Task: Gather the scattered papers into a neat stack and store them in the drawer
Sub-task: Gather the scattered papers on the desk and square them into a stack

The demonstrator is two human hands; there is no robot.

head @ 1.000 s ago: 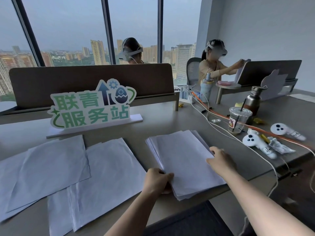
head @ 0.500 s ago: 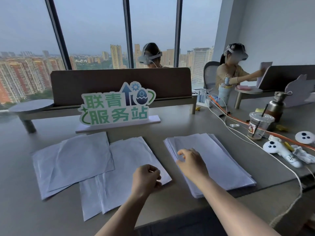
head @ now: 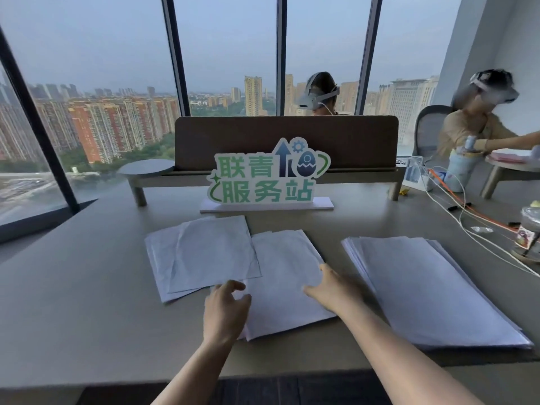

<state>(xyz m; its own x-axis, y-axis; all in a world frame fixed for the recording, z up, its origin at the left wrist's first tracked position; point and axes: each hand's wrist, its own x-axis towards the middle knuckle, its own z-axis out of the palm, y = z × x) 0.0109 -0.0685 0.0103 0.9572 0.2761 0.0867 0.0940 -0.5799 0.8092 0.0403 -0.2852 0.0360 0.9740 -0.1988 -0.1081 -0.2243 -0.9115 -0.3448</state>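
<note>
A: What lies at left of centre?
B: Loose crumpled white paper sheets (head: 204, 255), overlapping. The left hand (head: 226, 309) is over the middle white sheets (head: 285, 287), fingers spread wide, holding nothing.
A: And further right?
B: The right hand (head: 333, 290), open, rests on the same sheets. The thick white paper stack (head: 432, 287) lies at lower right on the grey desk (head: 73, 287).

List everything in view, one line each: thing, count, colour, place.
paper stack: one, white, desk right
middle papers: a few, white, between the hands
left papers: a few, white, overlapping, desk centre-left
sign: one, green and white, behind the papers
divider panel: one, brown, behind the sign
plastic cup: one, clear, right edge
cables: several, white and orange, desk right
left hand: one, open, at middle papers' left edge
right hand: one, open, on their right edge
</note>
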